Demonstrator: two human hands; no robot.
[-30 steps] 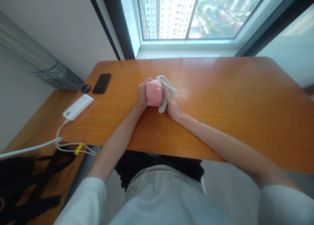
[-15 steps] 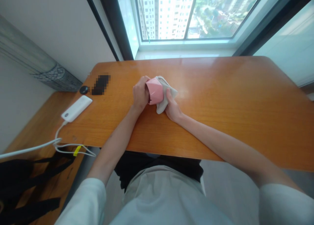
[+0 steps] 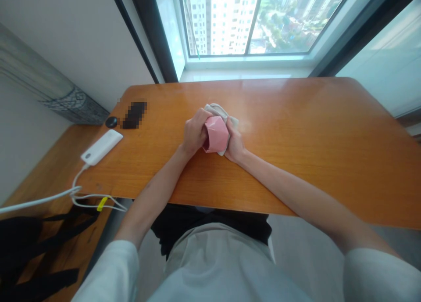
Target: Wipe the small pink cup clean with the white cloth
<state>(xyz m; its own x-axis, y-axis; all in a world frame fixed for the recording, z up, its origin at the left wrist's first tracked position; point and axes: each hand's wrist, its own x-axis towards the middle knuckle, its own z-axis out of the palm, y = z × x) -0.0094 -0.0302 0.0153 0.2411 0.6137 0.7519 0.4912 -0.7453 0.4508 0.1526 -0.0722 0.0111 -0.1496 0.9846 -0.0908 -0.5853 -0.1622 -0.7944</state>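
A pink cup (image 3: 216,134) is gripped at frame centre by the left hand (image 3: 194,133), fingers closed; a pale cloth (image 3: 226,117) is pressed against it by the right hand (image 3: 235,142), above the worktop (image 3: 296,131)

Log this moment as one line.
left hand: grips pink cup | right hand: holds cloth against pink cup | surface: wooden desk | desk left: power bank

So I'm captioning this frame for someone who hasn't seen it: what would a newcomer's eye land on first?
First, the pink faceted cup at the middle of the orange wooden desk, gripped by the left hand while the right hand presses a pale cloth against it. Next, the bright window with tower blocks beyond the desk, and the white power bank at the desk's left edge.
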